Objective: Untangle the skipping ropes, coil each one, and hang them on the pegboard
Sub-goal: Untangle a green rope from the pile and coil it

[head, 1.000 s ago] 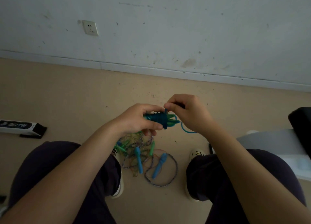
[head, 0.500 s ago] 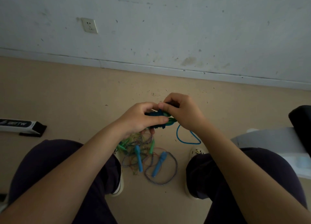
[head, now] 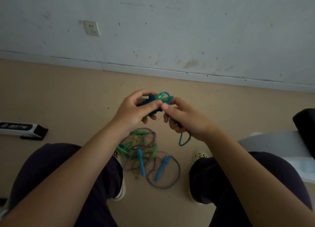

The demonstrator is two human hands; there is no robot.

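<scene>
My left hand (head: 136, 110) grips a bundle of blue skipping rope (head: 157, 98) wound around its green handles, held above the floor. My right hand (head: 184, 119) pinches the free end of the same blue cord, and a short loop of it (head: 184, 139) hangs below the palm. On the floor between my feet lies a tangled pile of ropes (head: 144, 151): a striped purple-and-white cord (head: 170, 186), thin orange cord, blue handles (head: 161, 167) and green handles. No pegboard is in view.
A white wall with a socket (head: 91, 28) and a skirting board runs across the back. A long black-and-white box (head: 22, 129) lies on the floor at left. A grey-white object (head: 279, 145) with something black (head: 305, 122) on it sits at right. My shoes flank the pile.
Both hands have risen slightly with the blue bundle. The hanging blue loop has shortened and now dangles under my right hand.
</scene>
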